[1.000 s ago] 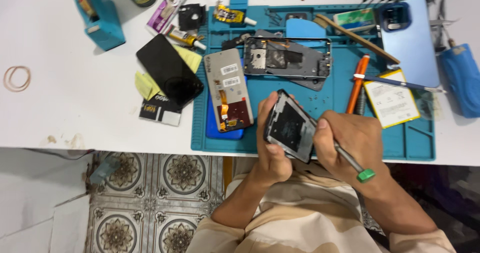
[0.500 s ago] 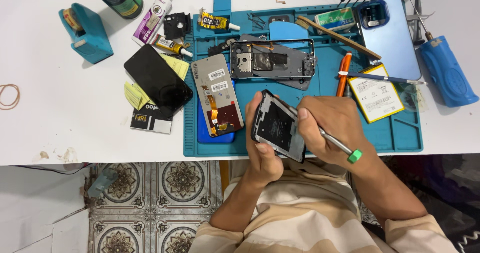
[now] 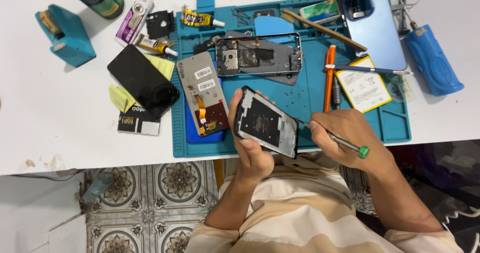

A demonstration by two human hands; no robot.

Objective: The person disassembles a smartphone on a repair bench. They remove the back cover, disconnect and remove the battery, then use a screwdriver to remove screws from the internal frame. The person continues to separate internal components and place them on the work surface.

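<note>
My left hand grips the phone frame, tilted, just above the table's near edge; my right hand pinches a green-capped screwdriver, its tip at the frame's right side. Beyond, on the blue mat, lie a screen, another frame, an orange pen and a battery.

The phone frame sits in the left hand, above the near edge of the work mat. Right of it, the right hand grips a screwdriver — tip touching the frame's right edge. Behind, on the mat, lies a second frame; left of that, a display panel.
</note>
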